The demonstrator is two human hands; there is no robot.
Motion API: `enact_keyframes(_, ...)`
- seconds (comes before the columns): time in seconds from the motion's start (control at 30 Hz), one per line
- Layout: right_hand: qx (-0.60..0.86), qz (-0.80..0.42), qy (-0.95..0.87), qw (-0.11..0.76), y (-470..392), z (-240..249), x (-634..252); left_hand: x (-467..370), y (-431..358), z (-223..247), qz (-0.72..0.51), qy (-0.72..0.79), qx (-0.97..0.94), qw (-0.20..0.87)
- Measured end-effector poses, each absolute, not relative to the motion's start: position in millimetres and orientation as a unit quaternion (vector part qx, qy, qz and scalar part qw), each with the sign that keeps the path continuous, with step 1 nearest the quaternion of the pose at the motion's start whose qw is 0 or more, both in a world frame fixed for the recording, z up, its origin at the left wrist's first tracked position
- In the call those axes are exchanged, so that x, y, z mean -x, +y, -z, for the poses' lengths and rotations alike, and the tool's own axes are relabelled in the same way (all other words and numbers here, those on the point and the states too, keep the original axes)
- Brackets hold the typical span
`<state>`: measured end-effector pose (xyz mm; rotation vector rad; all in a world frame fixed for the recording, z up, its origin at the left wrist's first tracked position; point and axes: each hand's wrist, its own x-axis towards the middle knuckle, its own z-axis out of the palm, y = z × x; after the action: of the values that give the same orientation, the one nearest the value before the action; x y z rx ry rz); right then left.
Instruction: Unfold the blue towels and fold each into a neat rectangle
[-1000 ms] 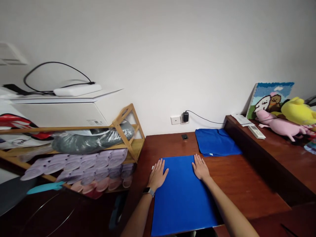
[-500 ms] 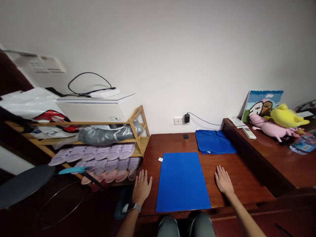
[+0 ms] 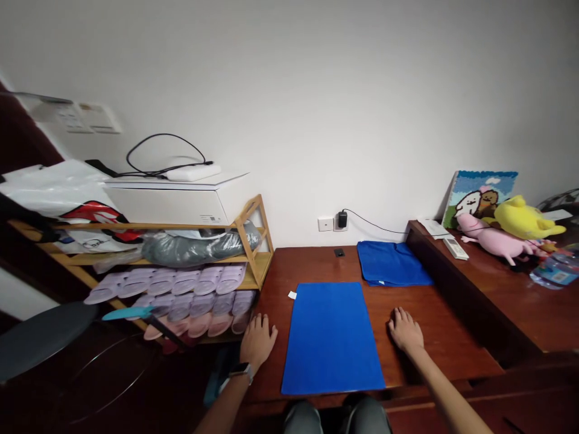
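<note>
A blue cloth lies flat on the reddish-brown desk, with a small white tag at its upper left corner. My left hand rests on the desk's left edge, beside the cloth and not touching it; it is open and holds nothing, and a watch is on the wrist. On the cloth's right side, my right hand rests palm down on the wood, open and empty, its fingers slightly bent. Behind it, near the wall, lies a folded blue cloth.
A wooden rack with slippers, a wrapped grey bundle and a white box stands at the left. A raised ledge at the right carries plush toys, a remote and a bottle. A black plug sits in the wall.
The fingers of my right hand have drawn in a little, and those of my left hand are slightly more bent. The view has shifted slightly. Both cloths lie as before.
</note>
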<state>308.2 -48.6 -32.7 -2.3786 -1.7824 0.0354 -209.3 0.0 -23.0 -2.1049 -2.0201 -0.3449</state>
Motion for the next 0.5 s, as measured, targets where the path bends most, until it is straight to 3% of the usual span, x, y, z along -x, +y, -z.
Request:
enact_keyframes(0.2,0.695,-0.053,-0.705,0.132,16,-15,-193,136,56,-12,0.134,-0.568,0.81,0.056)
enact_keyframes(0.33,0.64,-0.12,-0.746,0.14,61,-12,-117,70,85,18,0.169,-0.502,0.848,0.02)
enact_keyframes(0.5,0.635,-0.139,-0.749,0.124,80,18,-99,47,100,58,0.146,-0.545,0.826,0.008)
